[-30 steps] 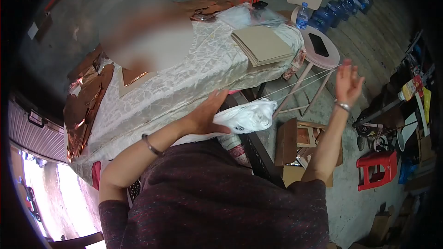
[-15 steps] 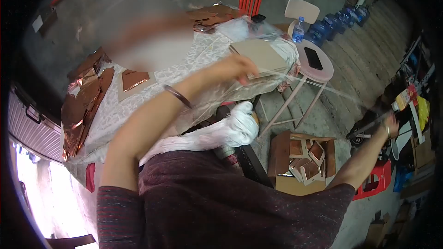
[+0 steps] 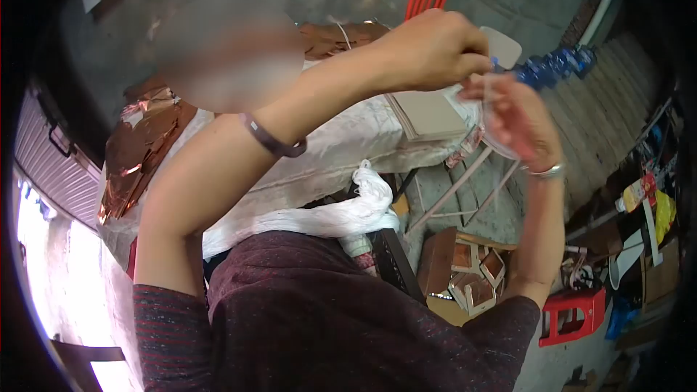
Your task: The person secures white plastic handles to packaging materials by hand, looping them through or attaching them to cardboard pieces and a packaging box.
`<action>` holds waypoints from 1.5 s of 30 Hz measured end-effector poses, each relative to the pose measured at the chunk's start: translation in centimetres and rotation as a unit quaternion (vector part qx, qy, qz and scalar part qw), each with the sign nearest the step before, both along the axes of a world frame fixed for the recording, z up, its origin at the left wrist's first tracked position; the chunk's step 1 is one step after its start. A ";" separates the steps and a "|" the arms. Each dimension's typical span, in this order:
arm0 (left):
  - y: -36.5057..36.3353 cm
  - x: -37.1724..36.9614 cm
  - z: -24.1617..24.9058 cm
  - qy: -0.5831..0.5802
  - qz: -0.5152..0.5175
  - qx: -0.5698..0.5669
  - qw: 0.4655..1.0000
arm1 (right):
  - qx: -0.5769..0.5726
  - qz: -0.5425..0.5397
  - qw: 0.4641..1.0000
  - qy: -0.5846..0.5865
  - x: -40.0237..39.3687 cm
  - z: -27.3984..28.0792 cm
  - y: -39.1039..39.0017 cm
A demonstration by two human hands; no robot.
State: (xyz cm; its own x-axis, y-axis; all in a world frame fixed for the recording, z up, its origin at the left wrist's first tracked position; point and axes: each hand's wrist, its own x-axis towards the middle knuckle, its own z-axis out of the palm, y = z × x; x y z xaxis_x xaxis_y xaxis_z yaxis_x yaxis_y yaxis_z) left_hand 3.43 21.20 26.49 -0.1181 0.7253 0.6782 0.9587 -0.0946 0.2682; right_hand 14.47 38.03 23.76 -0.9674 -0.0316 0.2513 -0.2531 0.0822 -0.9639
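My left hand is raised over the table's far right corner, its fingers closed on thin white threads. Close beside it is my right hand, smeared by motion, with its fingertips right by the left hand's. A loop of the white threads runs down across the right hand toward the wrist. Across my lap lies a thick hank of white thread, its bunched end hanging past the table's near edge.
A stack of grey boards lies on the cloth-covered table, with copper-coloured foil sheets at its left. A cardboard box of framed pieces stands on the floor near a red stool. Blue water bottles line the back. A blurred patch covers the table's far side.
My right hand has swung in from far right to meet the left hand, which has risen and moved right. The threads stretched between them have become a short loop.
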 end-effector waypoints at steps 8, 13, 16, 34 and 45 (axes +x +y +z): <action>-11.8 -5.2 -5.5 -0.263 0.075 -0.005 0.962 | 0.005 0.096 0.995 0.004 -6.6 1.2 -9.6; -11.8 -4.4 -5.2 -0.547 -0.146 0.126 0.814 | 0.093 0.116 0.987 0.061 -7.8 2.0 -13.4; -13.1 -3.5 -5.6 -0.606 -0.074 0.024 0.791 | 0.122 0.004 0.984 0.129 -8.3 1.9 -12.2; -33.3 -7.6 -7.0 -0.518 0.148 0.199 0.819 | 0.060 0.006 0.998 -0.033 -6.1 -7.6 -5.1; -16.8 -1.3 -14.1 -0.563 -0.076 -0.058 0.821 | 0.330 0.020 0.934 0.133 -6.8 -5.6 -13.9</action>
State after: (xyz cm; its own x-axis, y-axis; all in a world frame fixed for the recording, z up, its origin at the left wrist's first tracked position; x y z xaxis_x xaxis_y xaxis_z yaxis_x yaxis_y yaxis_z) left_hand 2.09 4.39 12.40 -0.5244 0.8420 0.1267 0.0766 -0.1016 0.9919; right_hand 7.70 24.09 18.13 -0.8680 -0.2987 0.3967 -0.4924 0.6215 -0.6093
